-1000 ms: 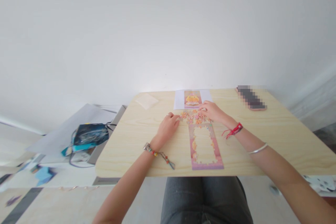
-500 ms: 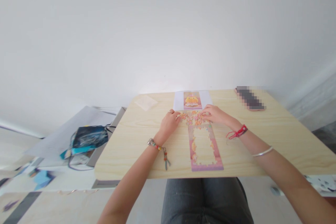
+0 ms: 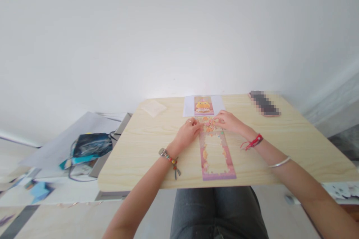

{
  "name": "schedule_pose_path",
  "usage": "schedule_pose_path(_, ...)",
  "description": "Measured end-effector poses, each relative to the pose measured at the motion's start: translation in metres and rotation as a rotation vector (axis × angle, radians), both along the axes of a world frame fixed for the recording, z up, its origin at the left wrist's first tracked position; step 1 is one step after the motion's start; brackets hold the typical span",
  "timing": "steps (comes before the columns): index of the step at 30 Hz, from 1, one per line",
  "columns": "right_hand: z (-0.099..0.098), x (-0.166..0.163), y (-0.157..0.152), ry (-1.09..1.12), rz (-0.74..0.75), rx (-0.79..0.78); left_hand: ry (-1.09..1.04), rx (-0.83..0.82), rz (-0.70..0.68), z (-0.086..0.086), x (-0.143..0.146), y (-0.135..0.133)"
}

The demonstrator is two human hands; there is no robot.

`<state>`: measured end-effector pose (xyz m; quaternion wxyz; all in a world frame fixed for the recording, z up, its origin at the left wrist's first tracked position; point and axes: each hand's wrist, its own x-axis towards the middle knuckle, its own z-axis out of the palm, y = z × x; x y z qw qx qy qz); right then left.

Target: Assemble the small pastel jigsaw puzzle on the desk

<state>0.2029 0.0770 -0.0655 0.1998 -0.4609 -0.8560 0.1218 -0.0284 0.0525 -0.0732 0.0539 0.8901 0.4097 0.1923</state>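
Note:
A heap of small jigsaw puzzle pieces (image 3: 209, 124), mostly orange and pink, lies between my two hands. At its left edge is my left hand (image 3: 187, 133), fingers curled together over the pieces; what lies under the fingertips is hidden. My right hand (image 3: 229, 121) reaches in from the right, thumb and fingers pinched at the heap's edge, and any piece in the pinch is too small to make out. Nearer me lies the joined border of a jigsaw puzzle (image 3: 218, 176), pink and purple, with bare tabletop showing inside it.
Behind the heap, a white sheet with a printed picture (image 3: 203, 105) lies on the wooden table (image 3: 129, 157). A phone (image 3: 265, 104) is at the back right, a thin pale sheet (image 3: 153, 108) at the back left. A dark bag (image 3: 92, 145) sits beyond the table's left edge.
My left hand has moved right, further over the heap, and the pieces now sit closer together. My right hand stays pinched at the right side. The view has shifted slightly.

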Motion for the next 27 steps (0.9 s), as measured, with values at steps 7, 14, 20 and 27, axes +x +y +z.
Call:
schedule_pose_path(7, 0.001, 0.0, -0.001, -0.102, 0.031, 0.064, 0.064, 0.069, 0.014, 0.0, 0.0, -0.005)
schedule_pose_path(14, 0.002, -0.004, -0.004, -0.064, 0.014, 0.046, 0.091, 0.045, 0.035, 0.0, 0.009, -0.006)
schedule_pose_path(20, 0.002, 0.003, 0.001, -0.071, -0.033, 0.028, 0.126, 0.038, 0.07, -0.001, 0.003, -0.008)
schedule_pose_path(27, 0.009, -0.001, 0.0, -0.046, -0.061, 0.034, 0.077, 0.047, 0.047, 0.002, 0.008, -0.009)
